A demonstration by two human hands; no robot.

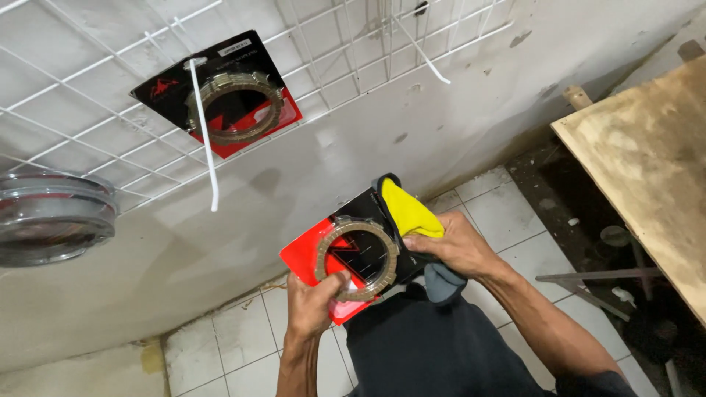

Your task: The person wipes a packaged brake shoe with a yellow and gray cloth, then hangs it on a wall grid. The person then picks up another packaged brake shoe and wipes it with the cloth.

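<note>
My left hand (315,300) grips the lower edge of a red and black card pack (351,252) that holds a brown ring-shaped clutch plate. My right hand (450,245) presses a yellow and grey cloth (409,211) against the pack's upper right corner. A second identical pack (220,94) hangs on the white wire grid (88,125) on the wall, tied with a white cable tie (209,147).
A round clear plastic pack (51,217) hangs at the left edge of the grid. A plywood board (651,154) stands on a metal frame at the right. White floor tiles (507,213) lie below. My dark trousers (434,345) fill the bottom.
</note>
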